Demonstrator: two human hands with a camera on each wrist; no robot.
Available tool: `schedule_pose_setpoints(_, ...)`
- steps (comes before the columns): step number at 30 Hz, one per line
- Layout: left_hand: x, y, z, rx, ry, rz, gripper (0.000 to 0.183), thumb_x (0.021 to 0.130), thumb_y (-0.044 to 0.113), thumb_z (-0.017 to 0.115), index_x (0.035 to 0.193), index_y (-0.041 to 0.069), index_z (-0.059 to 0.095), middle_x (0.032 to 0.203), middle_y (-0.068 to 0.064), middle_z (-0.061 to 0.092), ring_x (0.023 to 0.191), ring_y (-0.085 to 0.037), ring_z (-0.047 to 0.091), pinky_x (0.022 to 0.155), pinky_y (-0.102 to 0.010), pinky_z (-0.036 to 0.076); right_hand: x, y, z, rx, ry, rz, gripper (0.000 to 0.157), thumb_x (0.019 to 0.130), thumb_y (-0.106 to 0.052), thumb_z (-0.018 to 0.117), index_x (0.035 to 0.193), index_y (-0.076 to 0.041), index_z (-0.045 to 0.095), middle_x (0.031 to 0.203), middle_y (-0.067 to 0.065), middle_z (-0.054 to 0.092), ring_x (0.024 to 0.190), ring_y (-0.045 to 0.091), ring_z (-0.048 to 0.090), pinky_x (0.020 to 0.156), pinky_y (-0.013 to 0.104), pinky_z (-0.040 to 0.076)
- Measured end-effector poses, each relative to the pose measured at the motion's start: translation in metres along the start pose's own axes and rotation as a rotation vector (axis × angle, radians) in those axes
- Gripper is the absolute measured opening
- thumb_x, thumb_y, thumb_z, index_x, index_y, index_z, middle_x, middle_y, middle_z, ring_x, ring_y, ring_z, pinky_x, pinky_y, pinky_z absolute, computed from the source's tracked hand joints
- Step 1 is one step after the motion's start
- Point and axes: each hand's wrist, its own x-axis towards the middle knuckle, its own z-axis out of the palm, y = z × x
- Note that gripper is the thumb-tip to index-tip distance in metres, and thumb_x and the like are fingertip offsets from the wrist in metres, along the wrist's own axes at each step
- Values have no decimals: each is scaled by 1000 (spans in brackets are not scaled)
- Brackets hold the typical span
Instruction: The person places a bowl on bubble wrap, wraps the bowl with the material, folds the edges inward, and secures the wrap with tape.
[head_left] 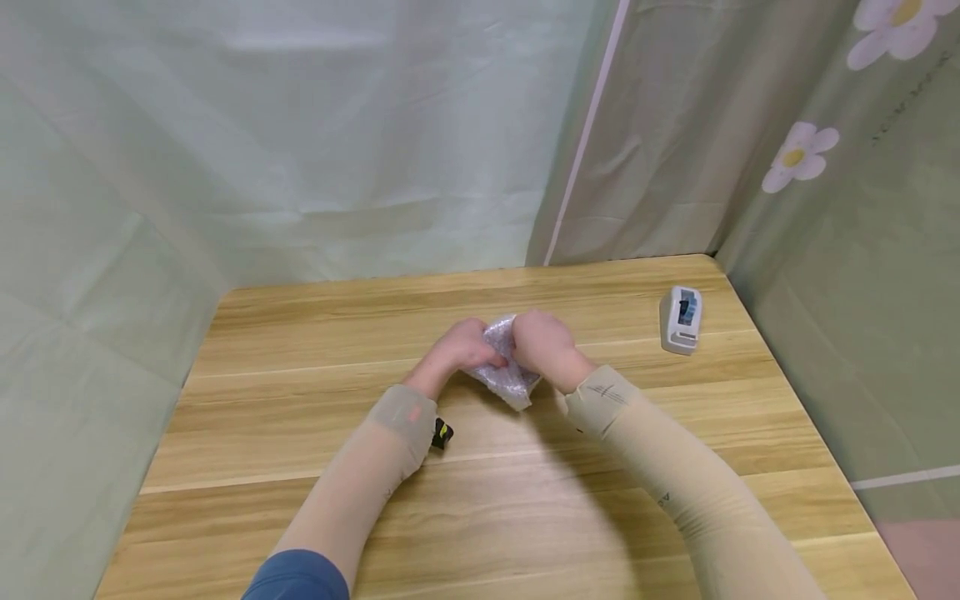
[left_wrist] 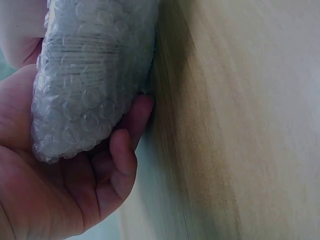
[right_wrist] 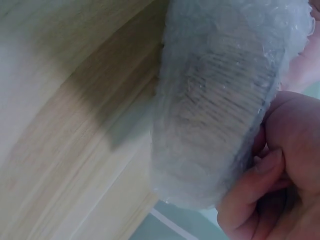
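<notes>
Both hands hold a bubble-wrapped bundle (head_left: 504,382) over the middle of the wooden table. Dark parallel lines show through the clear wrap (left_wrist: 82,65); what lies inside cannot be told. My left hand (head_left: 467,344) grips the bundle's left side, and in the left wrist view its fingers (left_wrist: 122,155) curl under the lower end. On the other side my right hand (head_left: 546,346) holds the edge, its fingers (right_wrist: 245,192) bent in against the wrap in the right wrist view.
A white tape dispenser (head_left: 681,320) stands at the table's far right. Beside the left forearm lies a small black and yellow object (head_left: 442,433), partly hidden by the sleeve. Pale green curtains (head_left: 375,150) hang behind the table (head_left: 300,333) and at its sides.
</notes>
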Motion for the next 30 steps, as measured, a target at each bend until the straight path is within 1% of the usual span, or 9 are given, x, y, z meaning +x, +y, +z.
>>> schedule_pose_setpoints(5,-1,0,3,-14,12,-17,49,81,27,88,114,-1,67,99,-11,70,89,-28,68,82,-43,60,-2,0,1,24,24,10,13,90,-18,81,89,-6,75,95,14,74,80,29,71,66,43,63)
schedule_pose_setpoints(9,-1,2,5,46,60,-51,50,84,37,88,113,2,66,98,-9,69,88,-27,67,81,-43,59,-2,5,2,65,44,-18,13,88,-14,80,96,-5,74,95,12,75,81,28,71,67,42,63)
schedule_pose_setpoints(13,-2,6,3,125,98,-77,49,83,42,88,107,5,66,96,-7,69,86,-27,66,79,-42,57,0,12,3,150,43,-59,8,87,-5,75,90,-7,68,85,7,70,78,25,67,67,38,59)
schedule_pose_setpoints(15,-3,8,2,143,102,-90,49,82,42,89,107,6,67,95,-7,69,86,-27,66,78,-42,57,0,15,3,196,42,-71,11,86,-4,75,86,-9,65,80,5,67,75,24,64,65,37,56)
schedule_pose_setpoints(17,-4,9,2,154,102,-103,50,82,42,89,108,6,66,95,-6,69,86,-26,65,78,-42,56,0,16,3,219,53,-71,14,86,-7,77,83,-9,64,78,4,66,73,23,63,63,37,55)
schedule_pose_setpoints(21,-6,9,3,151,98,-113,50,81,42,90,107,6,67,95,-6,69,86,-26,65,78,-41,56,-2,13,6,160,86,-62,16,89,-17,81,86,-9,67,81,5,69,73,23,66,62,38,57)
schedule_pose_setpoints(26,-5,10,4,142,110,-101,46,81,41,90,103,8,67,95,-6,70,86,-26,66,78,-41,56,-3,9,8,84,115,-39,13,93,-19,79,92,-9,71,86,6,72,77,26,69,65,42,60)
schedule_pose_setpoints(28,-4,10,4,150,112,-102,46,81,42,90,103,9,67,95,-6,70,86,-26,66,78,-41,55,-3,10,6,96,108,-48,11,92,-17,77,92,-9,70,86,6,72,78,26,69,66,42,60)
schedule_pose_setpoints(30,-5,10,4,148,110,-101,46,81,42,90,102,9,67,94,-6,70,85,-25,65,76,-41,55,-3,14,5,139,92,-78,8,92,-14,75,91,-10,68,84,5,69,76,24,66,66,39,58)
